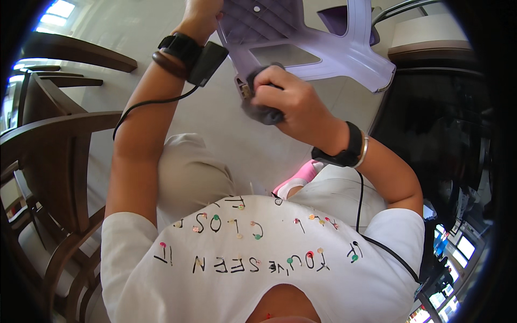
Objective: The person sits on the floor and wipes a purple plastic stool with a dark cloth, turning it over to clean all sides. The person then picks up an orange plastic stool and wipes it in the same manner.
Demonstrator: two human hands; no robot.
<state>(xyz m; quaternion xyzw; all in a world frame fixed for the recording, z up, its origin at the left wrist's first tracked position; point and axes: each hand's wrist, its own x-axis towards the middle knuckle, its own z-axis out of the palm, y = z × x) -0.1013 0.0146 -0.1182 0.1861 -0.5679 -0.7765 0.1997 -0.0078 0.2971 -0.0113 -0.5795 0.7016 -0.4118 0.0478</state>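
Observation:
A light purple plastic stool (335, 60) is tipped over before me, its ribbed underside of the seat and its legs showing. My left hand (204, 17) is at the stool's left edge near the top of the view. Its fingers are mostly cut off or hidden, so its grip is unclear. In my right hand (288, 93) is a bunched dark grey cloth (264, 115), pressed against the end of the stool leg (243, 89) nearest me. The hollow leg end shows beside the cloth, and the cloth is slightly blurred.
Dark wooden chairs (56, 161) stand along my left. A glossy black surface (436, 105) lies to my right, near a brown-edged piece of furniture (428, 50). A darker purple plastic object (334, 20) and curved metal tubes (404, 6) are behind the stool. Cables run from black wrist devices (208, 63).

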